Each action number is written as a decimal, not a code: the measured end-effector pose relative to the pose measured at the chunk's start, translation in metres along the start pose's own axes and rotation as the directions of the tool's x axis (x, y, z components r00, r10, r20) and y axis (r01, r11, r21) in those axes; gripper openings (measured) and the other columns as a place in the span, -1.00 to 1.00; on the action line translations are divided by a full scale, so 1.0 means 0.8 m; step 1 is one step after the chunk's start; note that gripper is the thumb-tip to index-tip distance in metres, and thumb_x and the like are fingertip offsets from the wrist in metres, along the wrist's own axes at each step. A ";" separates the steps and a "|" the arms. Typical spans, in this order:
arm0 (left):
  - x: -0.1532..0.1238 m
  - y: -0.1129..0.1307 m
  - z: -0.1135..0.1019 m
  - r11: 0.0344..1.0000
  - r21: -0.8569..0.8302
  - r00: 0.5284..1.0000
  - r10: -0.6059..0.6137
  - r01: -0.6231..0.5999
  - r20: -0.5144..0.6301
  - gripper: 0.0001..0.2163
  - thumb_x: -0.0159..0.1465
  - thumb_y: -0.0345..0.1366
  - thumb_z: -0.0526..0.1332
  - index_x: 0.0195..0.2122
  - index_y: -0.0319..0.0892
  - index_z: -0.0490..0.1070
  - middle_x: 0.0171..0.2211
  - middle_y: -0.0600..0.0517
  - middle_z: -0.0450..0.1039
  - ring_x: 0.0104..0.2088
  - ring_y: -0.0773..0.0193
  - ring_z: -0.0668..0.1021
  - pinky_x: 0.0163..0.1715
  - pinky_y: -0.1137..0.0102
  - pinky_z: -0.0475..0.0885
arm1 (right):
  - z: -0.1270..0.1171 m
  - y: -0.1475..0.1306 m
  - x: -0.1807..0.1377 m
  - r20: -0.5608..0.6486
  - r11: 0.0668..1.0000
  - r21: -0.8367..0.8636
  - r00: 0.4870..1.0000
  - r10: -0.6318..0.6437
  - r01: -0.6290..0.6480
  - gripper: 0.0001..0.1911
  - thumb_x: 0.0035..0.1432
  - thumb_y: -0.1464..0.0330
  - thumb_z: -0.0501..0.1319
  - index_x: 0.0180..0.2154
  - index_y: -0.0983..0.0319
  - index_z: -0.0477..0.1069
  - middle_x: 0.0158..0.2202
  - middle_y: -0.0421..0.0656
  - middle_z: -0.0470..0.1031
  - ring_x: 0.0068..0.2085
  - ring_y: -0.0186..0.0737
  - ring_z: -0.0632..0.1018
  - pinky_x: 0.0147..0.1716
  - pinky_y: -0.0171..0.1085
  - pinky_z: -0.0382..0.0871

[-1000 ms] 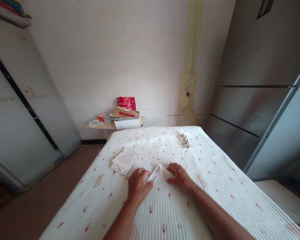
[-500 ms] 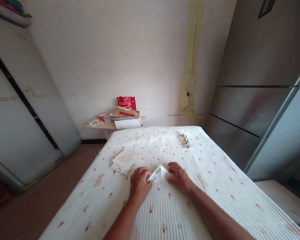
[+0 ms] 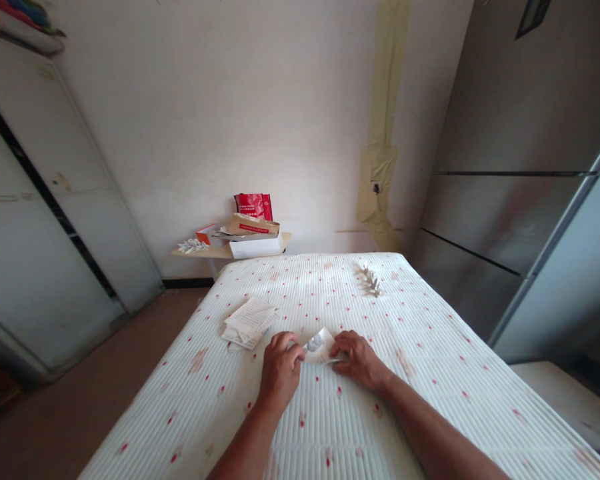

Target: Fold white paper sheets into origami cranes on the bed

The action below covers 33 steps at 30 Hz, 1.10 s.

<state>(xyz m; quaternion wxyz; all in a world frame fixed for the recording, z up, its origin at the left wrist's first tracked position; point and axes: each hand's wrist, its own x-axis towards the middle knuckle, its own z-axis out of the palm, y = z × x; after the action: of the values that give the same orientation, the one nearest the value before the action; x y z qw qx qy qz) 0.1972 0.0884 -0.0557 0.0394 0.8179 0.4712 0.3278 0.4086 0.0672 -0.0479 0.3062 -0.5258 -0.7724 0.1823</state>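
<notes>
A small folded piece of printed paper point(image 3: 319, 345), roughly triangular, is held between my two hands just above or on the bed cover. My left hand point(image 3: 281, 365) pinches its left corner, the thumb and fingertips closed together. On the opposite side my right hand point(image 3: 357, 359) grips the right corner with curled fingers. A loose stack of printed paper sheets point(image 3: 250, 319) lies up and to the left of my left hand. Beyond my right hand rests a cluster of small folded paper pieces point(image 3: 369, 280).
The white ribbed cover point(image 3: 410, 413) with red dots spreads under everything. Behind it stands a small table point(image 3: 220, 251) with a white box point(image 3: 254, 248), a red bag point(image 3: 254, 205) and more folded pieces point(image 3: 193, 246). A refrigerator point(image 3: 500, 213) is at right, a cabinet point(image 3: 45, 200) at left.
The folded paper now shows a different face, with a grey printed patch, and its outline has shifted. My right hand's fingers have moved slightly left and curl more over its corner.
</notes>
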 end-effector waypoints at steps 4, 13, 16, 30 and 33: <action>0.000 0.003 -0.005 1.000 0.025 1.000 0.001 -0.001 -0.008 -0.73 0.02 -0.59 0.07 -0.42 -0.09 0.45 -0.17 0.01 0.34 -0.08 0.19 0.34 -0.11 0.27 0.26 | 0.005 0.000 -0.002 -0.001 0.999 0.002 0.999 -0.032 0.032 -0.75 -0.16 0.50 0.23 -0.33 0.18 0.45 -0.27 -0.16 0.41 -0.19 -0.18 0.41 -0.19 -0.24 0.25; -0.001 0.021 -0.010 0.992 -0.029 0.991 0.127 -0.126 0.049 -0.71 -0.04 -0.59 0.10 -0.41 -0.07 0.48 -0.16 0.02 0.34 -0.06 0.17 0.32 -0.08 0.25 0.23 | 0.013 -0.002 -0.006 -0.002 0.999 -0.012 0.999 -0.035 0.035 -0.45 -0.16 0.50 0.20 -0.03 0.19 0.33 -0.03 -0.09 0.28 -0.04 -0.13 0.37 -0.05 -0.20 0.22; -0.001 0.013 -0.006 0.994 -0.039 0.993 0.103 -0.101 0.061 -0.71 -0.02 -0.61 0.07 -0.45 -0.10 0.47 -0.20 0.01 0.36 -0.10 0.19 0.34 -0.08 0.26 0.25 | 0.013 0.002 -0.005 0.004 1.000 -0.005 1.000 -0.025 0.025 -0.43 -0.18 0.54 0.16 -0.02 0.21 0.32 -0.02 -0.07 0.27 -0.01 -0.11 0.36 -0.03 -0.19 0.21; -0.002 -0.001 0.004 0.991 -0.123 0.992 0.069 -0.055 0.107 -0.71 0.01 -0.64 0.03 -0.44 -0.13 0.41 -0.24 0.02 0.45 -0.12 0.26 0.41 -0.03 0.29 0.28 | 0.011 0.011 -0.006 0.005 1.000 0.000 1.000 -0.013 0.013 -0.41 -0.21 0.52 0.18 -0.02 0.26 0.33 0.15 0.02 0.11 0.07 -0.05 0.29 0.06 -0.12 0.18; -0.003 -0.003 0.006 0.988 -0.141 0.992 0.077 -0.063 0.101 -0.72 0.01 -0.64 0.02 -0.44 -0.14 0.39 -0.24 0.03 0.46 -0.13 0.28 0.43 -0.03 0.32 0.28 | 0.007 0.008 -0.007 0.001 0.998 -0.052 1.000 -0.030 0.030 -0.39 -0.22 0.50 0.20 0.00 0.24 0.32 0.24 -0.02 -0.06 0.10 -0.01 0.25 0.05 -0.08 0.18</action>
<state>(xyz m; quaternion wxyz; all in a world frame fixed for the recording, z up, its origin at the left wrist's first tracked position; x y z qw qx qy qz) 0.1976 0.0892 -0.0615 0.1093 0.8456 0.4156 0.3166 0.4106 0.0649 -0.0571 0.2950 -0.5219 -0.7847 0.1575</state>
